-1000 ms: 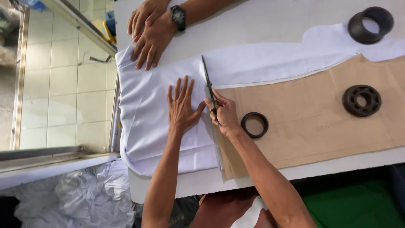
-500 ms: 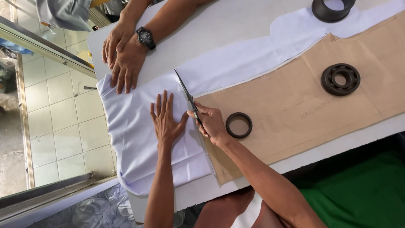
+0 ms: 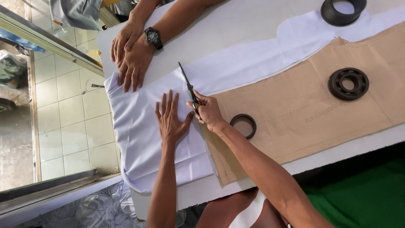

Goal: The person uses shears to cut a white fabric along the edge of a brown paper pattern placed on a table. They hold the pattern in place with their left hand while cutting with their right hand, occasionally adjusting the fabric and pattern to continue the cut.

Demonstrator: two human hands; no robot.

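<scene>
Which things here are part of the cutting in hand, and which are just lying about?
In use:
- scissors in right hand
- white fabric under flat left hand
- brown pattern
- ring weights on it
- co-worker's hands pinning the fabric

Lying about:
- black ring at the far edge
- crumpled cloth on the floor

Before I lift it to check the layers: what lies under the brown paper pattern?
White fabric shows past the brown paper pattern edge on the table. How far it runs beneath is hidden.
</scene>
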